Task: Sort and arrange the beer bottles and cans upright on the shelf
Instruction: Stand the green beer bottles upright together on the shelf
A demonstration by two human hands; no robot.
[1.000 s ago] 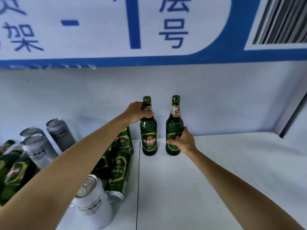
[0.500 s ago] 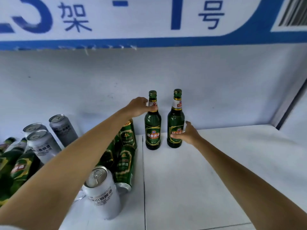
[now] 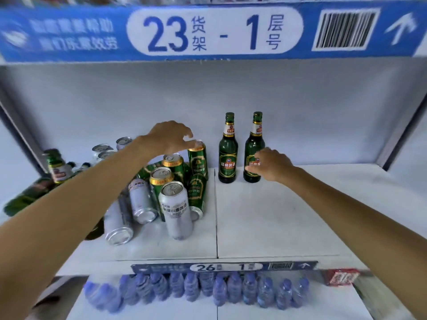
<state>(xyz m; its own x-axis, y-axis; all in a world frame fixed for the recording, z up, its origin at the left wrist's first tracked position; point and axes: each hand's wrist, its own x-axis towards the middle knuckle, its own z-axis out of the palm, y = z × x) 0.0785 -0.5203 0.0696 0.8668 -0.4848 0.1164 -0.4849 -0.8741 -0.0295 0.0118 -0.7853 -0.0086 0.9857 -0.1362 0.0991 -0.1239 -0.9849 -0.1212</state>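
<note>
Two green beer bottles stand upright side by side at the back of the white shelf (image 3: 288,215): the left bottle (image 3: 227,158) and the right bottle (image 3: 253,144). My right hand (image 3: 271,166) is in front of the right bottle's label, fingers loosely curled and apart, fingertips at the glass. My left hand (image 3: 169,137) hovers open over an upright green can (image 3: 198,161), fingertips at its top rim. Below it is a jumbled pile of green cans (image 3: 165,179) and silver cans (image 3: 176,209), some standing and some lying.
More green bottles (image 3: 56,166) lie tumbled at the far left beside silver cans (image 3: 101,150). A seam (image 3: 216,215) splits the shelf board. A blue shelf sign (image 3: 215,31) hangs overhead. Below the front label strip (image 3: 224,266) stand water bottles (image 3: 196,289) and a red box (image 3: 340,276).
My left hand let go of the left bottle's neck and moved left over the cans. My right hand loosened its hold on the right bottle. The view has pulled back.
</note>
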